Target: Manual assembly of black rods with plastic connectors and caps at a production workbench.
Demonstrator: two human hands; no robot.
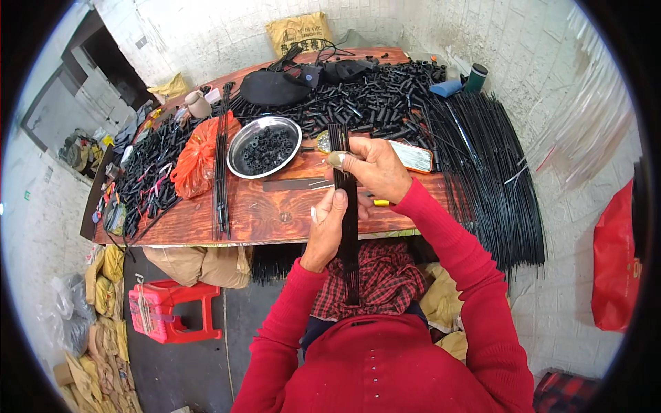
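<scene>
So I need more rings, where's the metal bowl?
The metal bowl sits on the wooden table, left of both hands, beside the orange bag.

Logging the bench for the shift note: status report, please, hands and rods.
Left hand and right hand both grip the bundle of thin black rods, upright. Nothing blocking; round metal bowl of black rings sits apart.

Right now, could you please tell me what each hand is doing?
Left hand: closed on the bundle of thin black rods.
Right hand: gripping the same bundle higher up.

metal bowl (241, 148): 1 | red stool (172, 310): 1 | orange bag (196, 162): 1 | hands: 2
</scene>
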